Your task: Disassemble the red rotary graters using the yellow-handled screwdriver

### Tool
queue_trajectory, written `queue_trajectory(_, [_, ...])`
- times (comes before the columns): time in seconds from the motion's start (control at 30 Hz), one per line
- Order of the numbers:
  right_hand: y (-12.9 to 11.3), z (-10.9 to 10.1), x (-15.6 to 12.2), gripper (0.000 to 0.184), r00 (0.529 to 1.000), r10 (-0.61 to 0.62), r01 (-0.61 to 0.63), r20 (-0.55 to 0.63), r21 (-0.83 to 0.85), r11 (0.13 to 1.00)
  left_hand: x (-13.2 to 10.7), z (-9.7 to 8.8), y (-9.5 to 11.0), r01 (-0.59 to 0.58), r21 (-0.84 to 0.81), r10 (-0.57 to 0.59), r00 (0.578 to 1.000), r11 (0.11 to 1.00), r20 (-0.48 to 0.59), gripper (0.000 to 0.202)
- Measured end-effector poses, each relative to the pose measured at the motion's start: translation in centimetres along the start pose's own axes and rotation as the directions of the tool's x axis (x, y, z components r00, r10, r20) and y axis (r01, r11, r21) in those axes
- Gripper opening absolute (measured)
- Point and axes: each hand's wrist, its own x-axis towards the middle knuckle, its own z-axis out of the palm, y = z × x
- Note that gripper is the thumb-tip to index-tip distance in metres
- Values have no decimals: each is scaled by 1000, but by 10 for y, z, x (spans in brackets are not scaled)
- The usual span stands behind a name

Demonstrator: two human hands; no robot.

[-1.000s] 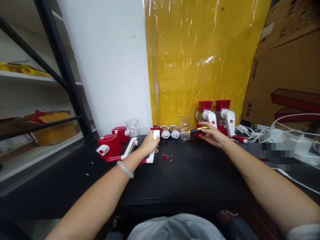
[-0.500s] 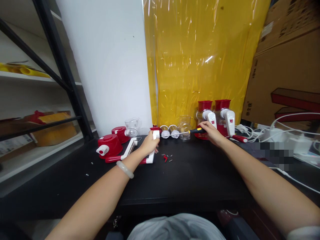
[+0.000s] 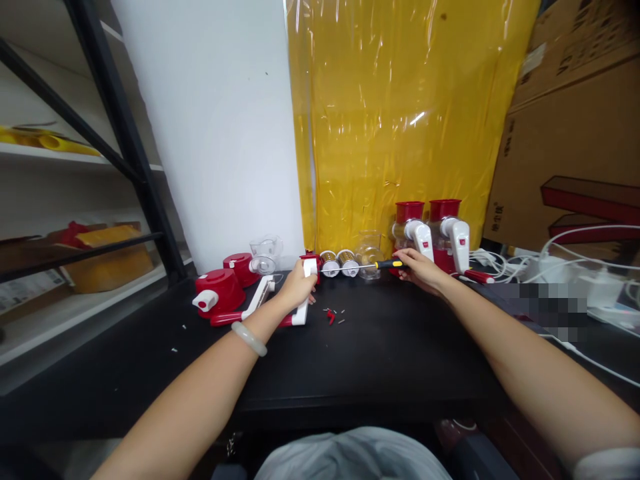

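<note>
Shelving (image 3: 107, 87): black-framed, left edge.
Left hand (image 3: 296, 285): fingers clasping a white crank arm (image 3: 311, 267), centre.
Surface (image 3: 325, 373): black, lower frame.
Yellow sheet (image 3: 370, 133): upper centre.
Screwdriver (image 3: 390, 265): right of centre, shaft reaching the crank arm.
Right hand (image 3: 421, 268): fingers gripping the screwdriver's handle end.
Carton (image 3: 575, 127): upper right, printing too blurred to read surely.

A yellow plastic sheet (image 3: 415, 87) is hanging beside a white panel (image 3: 215, 120), a cardboard box (image 3: 570, 140) is standing at right, and white cables (image 3: 500, 267) are lying tangled nearby.
</note>
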Motion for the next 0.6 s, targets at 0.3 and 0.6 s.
queue_trajectory(0.3, [-4, -7, -1, 36, 994, -65, 48, 84, 200, 979, 1, 0, -1, 8, 18, -8, 1000, 1000, 15, 35])
queue_trajectory(0.6, [-16, -3, -13, 44, 988, -122, 81, 98, 345, 935, 2, 3, -5, 2, 35, -4, 999, 999, 44, 38])
